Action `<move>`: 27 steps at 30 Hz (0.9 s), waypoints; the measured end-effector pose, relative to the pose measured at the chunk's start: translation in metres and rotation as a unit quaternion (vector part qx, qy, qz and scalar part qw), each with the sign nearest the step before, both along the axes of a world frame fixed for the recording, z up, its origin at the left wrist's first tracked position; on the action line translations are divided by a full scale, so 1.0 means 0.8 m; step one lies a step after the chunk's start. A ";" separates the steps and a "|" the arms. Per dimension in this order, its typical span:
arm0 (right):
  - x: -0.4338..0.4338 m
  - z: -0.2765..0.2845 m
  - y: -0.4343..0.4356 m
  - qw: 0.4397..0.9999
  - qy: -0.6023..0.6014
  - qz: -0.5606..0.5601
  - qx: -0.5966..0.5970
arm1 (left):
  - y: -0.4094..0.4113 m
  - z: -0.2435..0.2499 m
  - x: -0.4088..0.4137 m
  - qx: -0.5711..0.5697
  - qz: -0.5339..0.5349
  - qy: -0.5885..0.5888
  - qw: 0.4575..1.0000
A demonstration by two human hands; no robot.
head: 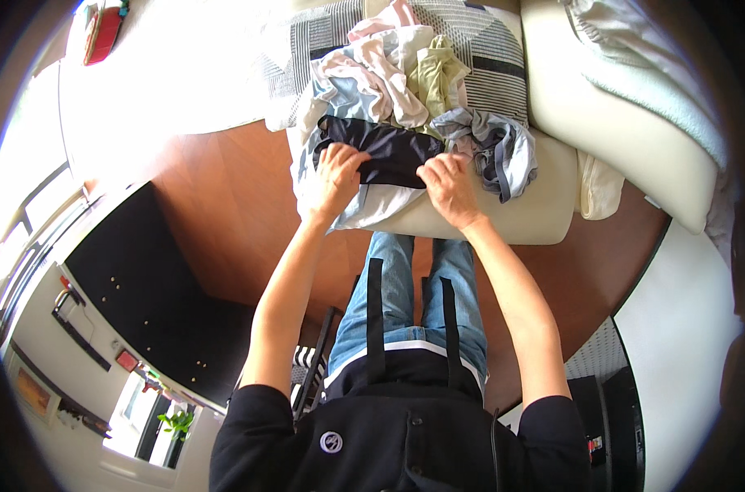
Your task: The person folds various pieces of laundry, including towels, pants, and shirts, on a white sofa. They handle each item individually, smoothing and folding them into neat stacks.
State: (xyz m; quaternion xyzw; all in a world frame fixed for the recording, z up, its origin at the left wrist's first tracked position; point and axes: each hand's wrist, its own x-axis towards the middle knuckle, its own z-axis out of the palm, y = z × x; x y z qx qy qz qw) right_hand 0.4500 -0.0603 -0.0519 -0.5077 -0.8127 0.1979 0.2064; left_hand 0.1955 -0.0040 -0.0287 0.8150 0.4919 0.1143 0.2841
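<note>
A black cloth garment (394, 150) lies spread across the near side of a pile of clothes on a cream sofa seat (520, 215). My left hand (338, 178) pinches its left end, fingers bent over the fabric. At its right end, my right hand (446, 184) grips the edge between thumb and fingers. Beyond it are light pink and white clothes (403, 92), a light blue garment (351, 98) and a yellow-green garment (437, 74). A grey-blue garment with dark trim (501, 147) is bunched to the right of my right hand. White fabric (388, 203) shows under the black garment.
Behind the pile is a patterned grey-and-white cushion (495, 61). The cream sofa armrest (618, 117) rises at the right, with a pale green towel (661, 107) over it. A reddish-brown floor (225, 203) shows at the left, beside a large black panel (145, 277).
</note>
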 end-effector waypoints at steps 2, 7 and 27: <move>-0.006 0.007 -0.011 0.998 0.048 -0.020 -0.044 | -0.028 -0.015 -0.012 -0.025 -0.015 0.024 0.999; -0.016 -0.016 0.002 0.942 0.168 -0.281 -0.069 | -0.037 -0.003 0.020 0.008 0.100 -0.004 0.995; 0.039 -0.004 -0.015 0.883 0.203 -0.361 -0.221 | -0.115 -0.063 0.207 -0.329 0.274 -0.403 0.809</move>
